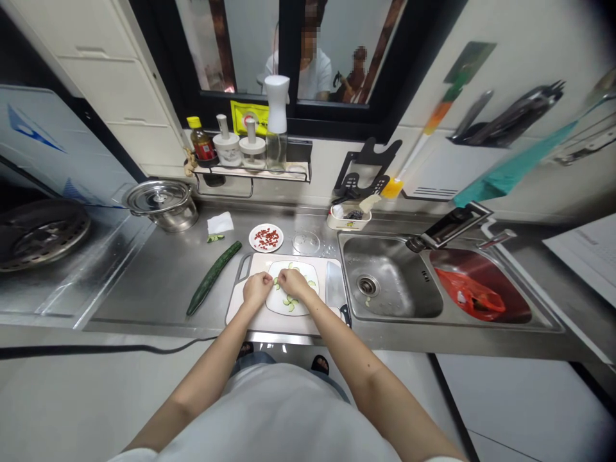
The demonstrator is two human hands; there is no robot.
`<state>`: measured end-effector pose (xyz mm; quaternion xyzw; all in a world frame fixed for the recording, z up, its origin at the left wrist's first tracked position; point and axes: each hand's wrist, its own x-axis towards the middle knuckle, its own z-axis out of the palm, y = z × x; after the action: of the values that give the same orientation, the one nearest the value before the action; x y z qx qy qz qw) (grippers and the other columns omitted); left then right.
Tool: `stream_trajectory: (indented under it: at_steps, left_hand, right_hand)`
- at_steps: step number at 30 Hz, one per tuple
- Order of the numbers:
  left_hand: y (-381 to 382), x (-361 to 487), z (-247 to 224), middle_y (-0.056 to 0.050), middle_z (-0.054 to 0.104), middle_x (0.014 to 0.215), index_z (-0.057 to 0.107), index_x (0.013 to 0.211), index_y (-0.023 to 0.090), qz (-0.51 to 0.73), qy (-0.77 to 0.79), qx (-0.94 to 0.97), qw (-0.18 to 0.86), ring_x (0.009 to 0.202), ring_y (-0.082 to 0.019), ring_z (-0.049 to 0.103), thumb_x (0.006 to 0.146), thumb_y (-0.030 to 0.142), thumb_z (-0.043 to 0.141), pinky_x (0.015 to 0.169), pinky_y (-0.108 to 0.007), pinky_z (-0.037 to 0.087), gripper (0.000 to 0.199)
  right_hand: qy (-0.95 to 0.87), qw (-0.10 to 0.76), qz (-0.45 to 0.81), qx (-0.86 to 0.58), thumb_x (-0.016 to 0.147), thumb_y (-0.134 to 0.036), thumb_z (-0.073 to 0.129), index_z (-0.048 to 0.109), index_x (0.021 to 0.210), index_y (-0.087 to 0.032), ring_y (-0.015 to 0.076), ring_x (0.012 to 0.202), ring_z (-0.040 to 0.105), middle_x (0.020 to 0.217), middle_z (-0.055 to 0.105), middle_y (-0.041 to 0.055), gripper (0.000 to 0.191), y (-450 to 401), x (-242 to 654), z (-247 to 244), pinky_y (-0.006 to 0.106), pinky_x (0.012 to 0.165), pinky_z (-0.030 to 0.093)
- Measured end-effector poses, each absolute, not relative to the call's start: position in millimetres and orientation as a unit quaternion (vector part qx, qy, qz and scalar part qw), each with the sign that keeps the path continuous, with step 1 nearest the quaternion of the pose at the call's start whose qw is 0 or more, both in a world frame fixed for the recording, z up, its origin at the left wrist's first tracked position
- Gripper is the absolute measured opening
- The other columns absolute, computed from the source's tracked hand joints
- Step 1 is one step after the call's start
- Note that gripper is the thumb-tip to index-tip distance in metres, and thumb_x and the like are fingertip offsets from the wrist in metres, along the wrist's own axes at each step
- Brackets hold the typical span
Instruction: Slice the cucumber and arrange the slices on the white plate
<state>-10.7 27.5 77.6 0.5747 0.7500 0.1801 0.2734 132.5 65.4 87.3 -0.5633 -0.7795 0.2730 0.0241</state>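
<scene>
A white square plate (274, 306) rests on a pale cutting board (234, 316), with thin green cucumber slices (289, 303) arranged on it. Over the plate's left edge is my left hand (257, 288), its fingers drawn together; what they hold, if anything, is hidden. My right hand (294, 283) is closed at the plate's middle, fingertips pinched at a small cucumber slice between the two hands. On the board's right side lies a kitchen knife (335, 287) with a dark handle. A whole cucumber (212, 281) lies on the counter left of the board.
Behind the board sit a small plate of chopped red pieces (265, 238) and a clear round lid or dish (306, 242). A white tissue (220, 222) and a lidded steel pot (166, 206) stand left. The double sink (392, 273) holds a red bag (469, 295).
</scene>
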Motion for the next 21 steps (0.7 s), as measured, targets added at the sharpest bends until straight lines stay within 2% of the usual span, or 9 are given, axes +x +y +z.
stream_trajectory:
  at_steps: [9, 16, 21]
  left_hand:
    - [29, -7, 77, -0.006, 0.07, 0.092, 0.07, 0.087, 0.022, 0.106, 0.749, 0.628, 0.185, 0.092, -0.022, 0.061, 0.082, 0.03, 0.051, 0.074, -0.028, 0.042, 0.021]
    - [27, -9, 74, -0.006, 0.068, 0.096, 0.068, 0.098, 0.022, 0.118, 0.73, 0.65, 0.175, 0.094, -0.021, 0.058, 0.083, 0.028, 0.052, 0.08, -0.03, 0.04, 0.022]
    - [24, -9, 67, -0.006, 0.067, 0.092, 0.068, 0.092, 0.021, 0.137, 0.705, 0.674, 0.174, 0.092, -0.021, 0.056, 0.086, 0.033, 0.052, 0.082, -0.03, 0.038, 0.021]
  right_hand:
    - [-0.781, -0.027, 0.245, -0.574, 0.091, -0.022, 0.044, 0.067, 0.098, -0.016, 0.0184, 0.089, 0.062, 0.1, 0.07, 0.0105, 0.024, 66, 127, 84, 0.024, 0.07, 0.037]
    - [-0.779, -0.045, 0.235, -0.579, 0.091, -0.023, 0.046, 0.064, 0.101, -0.017, 0.0193, 0.092, 0.062, 0.103, 0.069, 0.0116, 0.022, 66, 123, 86, 0.025, 0.073, 0.038]
    - [-0.779, -0.045, 0.233, -0.581, 0.09, -0.025, 0.047, 0.061, 0.107, -0.017, 0.0193, 0.091, 0.061, 0.103, 0.068, 0.0111, 0.023, 66, 125, 86, 0.025, 0.07, 0.038]
